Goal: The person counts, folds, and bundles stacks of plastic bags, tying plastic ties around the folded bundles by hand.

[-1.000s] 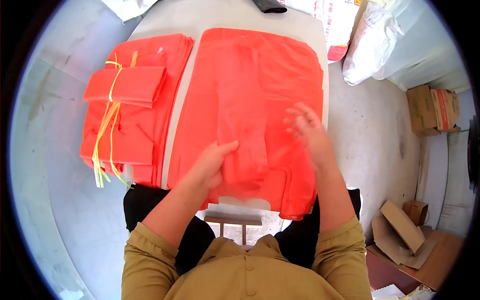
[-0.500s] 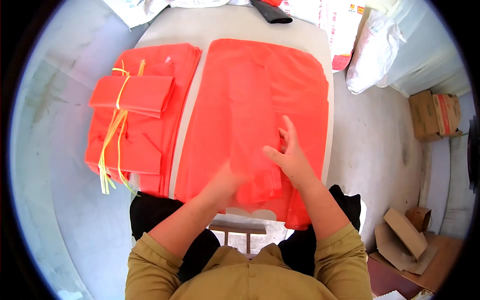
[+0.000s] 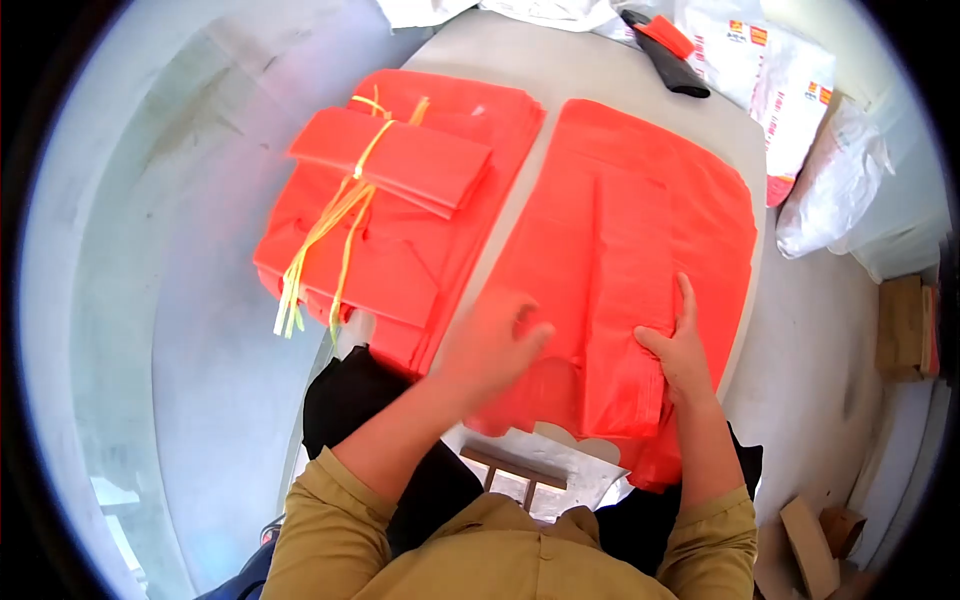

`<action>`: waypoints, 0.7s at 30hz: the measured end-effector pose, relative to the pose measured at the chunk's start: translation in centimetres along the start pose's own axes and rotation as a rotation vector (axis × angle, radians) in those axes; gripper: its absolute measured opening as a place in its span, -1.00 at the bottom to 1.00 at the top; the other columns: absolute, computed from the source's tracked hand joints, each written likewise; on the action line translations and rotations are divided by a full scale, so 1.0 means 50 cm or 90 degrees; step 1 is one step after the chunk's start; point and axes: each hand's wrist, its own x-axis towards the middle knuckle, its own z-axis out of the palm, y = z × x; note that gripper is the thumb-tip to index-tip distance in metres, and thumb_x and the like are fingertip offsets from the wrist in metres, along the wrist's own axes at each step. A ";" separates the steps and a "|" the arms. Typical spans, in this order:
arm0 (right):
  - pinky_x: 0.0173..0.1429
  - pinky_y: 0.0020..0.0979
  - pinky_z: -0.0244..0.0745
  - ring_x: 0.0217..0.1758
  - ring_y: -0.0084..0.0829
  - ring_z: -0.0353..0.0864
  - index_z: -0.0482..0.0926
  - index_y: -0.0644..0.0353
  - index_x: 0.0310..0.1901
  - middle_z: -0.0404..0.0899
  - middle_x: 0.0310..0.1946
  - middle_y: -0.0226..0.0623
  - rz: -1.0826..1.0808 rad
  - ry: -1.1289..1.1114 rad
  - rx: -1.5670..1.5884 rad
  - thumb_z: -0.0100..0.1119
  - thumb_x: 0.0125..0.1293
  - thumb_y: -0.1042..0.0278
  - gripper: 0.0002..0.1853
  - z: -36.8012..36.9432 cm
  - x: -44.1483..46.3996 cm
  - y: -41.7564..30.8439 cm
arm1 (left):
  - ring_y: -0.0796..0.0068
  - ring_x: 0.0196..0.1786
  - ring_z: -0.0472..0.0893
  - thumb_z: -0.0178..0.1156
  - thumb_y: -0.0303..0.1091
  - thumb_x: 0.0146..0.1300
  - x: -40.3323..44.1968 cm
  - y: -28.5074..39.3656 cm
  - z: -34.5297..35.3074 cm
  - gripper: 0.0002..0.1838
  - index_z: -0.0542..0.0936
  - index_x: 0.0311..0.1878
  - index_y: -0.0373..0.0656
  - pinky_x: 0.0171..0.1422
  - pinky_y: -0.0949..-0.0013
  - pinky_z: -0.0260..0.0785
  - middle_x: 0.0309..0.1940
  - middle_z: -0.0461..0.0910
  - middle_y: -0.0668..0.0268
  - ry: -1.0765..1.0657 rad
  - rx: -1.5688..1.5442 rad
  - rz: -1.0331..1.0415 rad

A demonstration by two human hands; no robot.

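Observation:
A folded strip of red plastic bags (image 3: 625, 300) lies on a wide stack of flat red bags (image 3: 545, 230). My right hand (image 3: 678, 345) rests at the strip's right edge, thumb and fingers apart. Left of the strip, my left hand (image 3: 500, 340) is slightly blurred above the stack, its thumb apart from its curled fingers. To the left lies a second red stack (image 3: 500, 130), carrying a folded red bundle (image 3: 400, 155) tied with yellow strings (image 3: 335, 225).
The light table (image 3: 500, 50) has a black roll (image 3: 670, 65) with a red piece at its far edge. White printed sacks (image 3: 795, 100) stand beyond it. Cardboard boxes (image 3: 900, 325) are at the right, and a wooden stool (image 3: 515, 468) shows between the knees.
The view has swung left, so everything sits further right. My left hand has come off the strip to its left. My right hand has moved from above the stack to the strip's right edge.

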 end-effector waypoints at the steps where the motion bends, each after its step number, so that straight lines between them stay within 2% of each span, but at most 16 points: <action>1: 0.49 -0.19 0.48 0.55 -0.21 0.38 -0.12 -0.01 0.73 0.08 0.67 -0.13 0.009 0.004 -0.016 0.24 0.27 0.71 0.08 0.002 -0.002 -0.006 | 0.00 0.22 0.60 0.48 -0.12 0.25 0.007 -0.039 -0.026 -0.39 0.58 0.29 -0.20 0.29 -0.02 0.47 0.23 0.60 -0.02 0.133 0.114 0.102; 3: 0.52 -0.19 0.45 0.57 -0.22 0.36 -0.11 0.01 0.73 0.08 0.68 -0.14 0.007 0.003 -0.027 0.25 0.26 0.70 0.08 0.003 -0.003 -0.008 | -0.17 0.40 0.43 0.49 -0.13 0.21 -0.001 -0.071 -0.069 -0.40 0.60 0.27 -0.19 0.47 -0.11 0.32 0.40 0.44 -0.11 0.373 0.256 0.042; 5: 0.55 -0.20 0.41 0.58 -0.22 0.33 -0.10 0.04 0.73 0.09 0.68 -0.15 -0.012 -0.007 -0.016 0.25 0.25 0.68 0.07 0.000 -0.002 -0.003 | -0.25 0.49 0.29 0.48 -0.14 0.21 -0.010 -0.120 -0.128 -0.42 0.62 0.25 -0.20 0.56 -0.11 0.23 0.51 0.29 -0.14 0.422 0.315 -0.026; 8: 0.57 -0.21 0.37 0.60 -0.23 0.31 -0.08 0.08 0.72 0.12 0.66 -0.14 -0.020 -0.005 -0.027 0.25 0.25 0.66 0.06 0.003 -0.002 -0.004 | -0.16 0.44 0.40 0.46 -0.19 0.23 -0.034 -0.205 -0.163 -0.45 0.64 0.25 -0.21 0.51 -0.05 0.31 0.47 0.36 -0.09 0.412 0.402 -0.137; 11: 0.57 -0.21 0.37 0.60 -0.23 0.31 -0.08 0.08 0.73 0.14 0.65 -0.14 -0.028 -0.008 -0.028 0.25 0.24 0.66 0.06 -0.003 0.004 0.003 | -0.04 0.34 0.53 0.42 -0.25 0.26 -0.044 -0.233 -0.200 -0.51 0.67 0.24 -0.22 0.44 0.04 0.40 0.35 0.52 0.00 0.349 0.310 -0.173; 14: 0.55 -0.19 0.40 0.59 -0.17 0.32 -0.13 0.14 0.72 0.15 0.63 -0.05 -0.013 -0.010 -0.002 0.29 0.20 0.65 0.10 -0.005 0.004 0.000 | 0.05 0.08 0.70 0.38 -0.32 0.29 -0.045 -0.244 -0.208 -0.57 0.69 0.21 -0.25 0.24 0.14 0.53 0.03 0.72 0.06 0.362 0.300 -0.117; 17: 0.56 -0.19 0.38 0.59 -0.17 0.33 -0.13 0.16 0.72 0.16 0.63 -0.05 0.014 -0.020 0.060 0.32 0.20 0.63 0.11 -0.015 0.007 0.009 | 0.22 -0.17 0.75 0.36 -0.36 0.33 -0.027 -0.210 -0.201 -0.65 0.69 0.13 -0.30 0.00 0.25 0.59 -0.30 0.73 0.17 0.323 0.056 -0.205; 20: 0.55 -0.19 0.40 0.55 -0.17 0.38 -0.12 0.15 0.72 0.21 0.60 -0.07 0.050 -0.038 0.115 0.32 0.23 0.60 0.09 -0.030 0.004 0.008 | 0.48 -0.29 0.70 0.31 -0.40 0.41 -0.008 -0.182 -0.158 -0.73 0.69 0.09 -0.33 -0.18 0.43 0.53 -0.41 0.68 0.29 0.231 -0.359 -0.222; 21: 0.55 -0.19 0.40 0.54 -0.17 0.40 -0.09 0.16 0.72 0.24 0.59 -0.08 0.060 -0.062 0.152 0.32 0.25 0.59 0.07 -0.031 0.003 0.006 | 0.52 -0.33 0.64 0.31 -0.44 0.42 -0.004 -0.157 -0.139 -0.77 0.70 0.08 -0.31 -0.23 0.46 0.48 -0.36 0.68 0.32 0.190 -0.470 -0.213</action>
